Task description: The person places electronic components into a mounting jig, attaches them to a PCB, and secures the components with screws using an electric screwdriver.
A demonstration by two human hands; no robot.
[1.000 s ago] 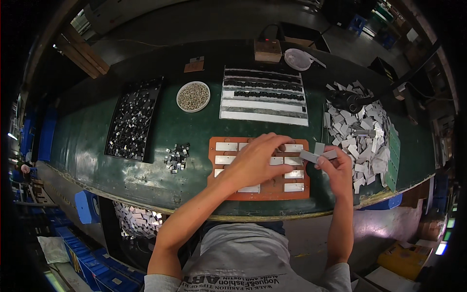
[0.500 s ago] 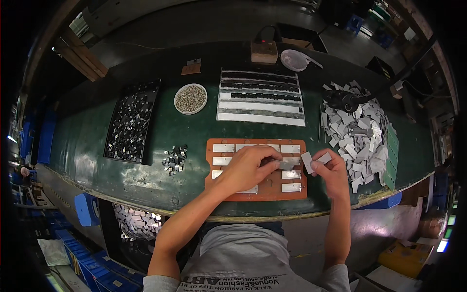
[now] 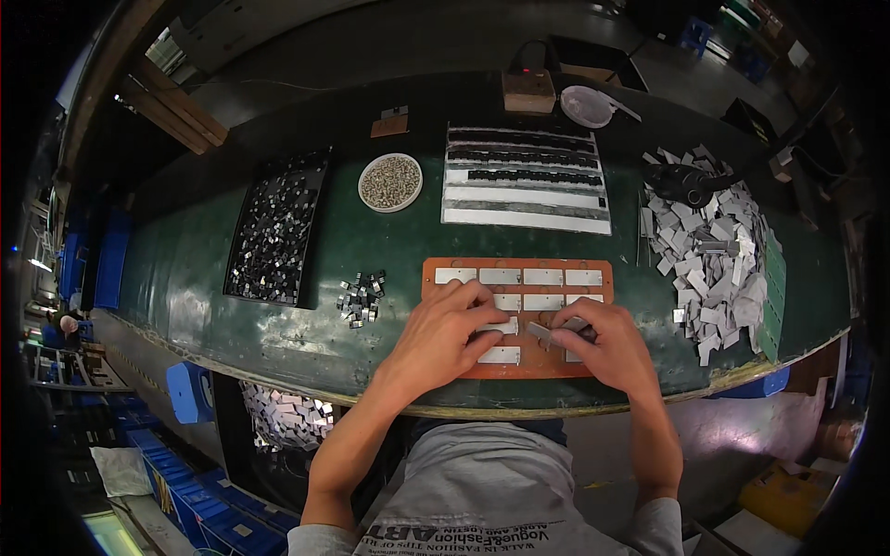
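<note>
An orange board (image 3: 526,369) with rows of shiny rectangular metal plates (image 3: 543,277) lies in front of me. My left hand (image 3: 443,335) reaches over its left part, with thumb and fingertips closed around a metal plate (image 3: 502,326) in a lower row. Over the right part, my right hand (image 3: 607,345) pinches a thin grey plate (image 3: 541,332), tilted above the board. Another grey plate shows under its fingers. The hands cover several of the board's places.
Loose grey plates (image 3: 709,250) are heaped at the right. At the left are a black tray (image 3: 311,227) of small dark parts and a small pile of clips (image 3: 360,298). A round dish (image 3: 390,183) of tiny metal pieces and a striped sheet (image 3: 527,219) lie beyond the board.
My right hand has moved left from beside the board to over it, bringing its grey plates. My left hand has shifted left and nearer across the board. The whole view has shifted slightly.
</note>
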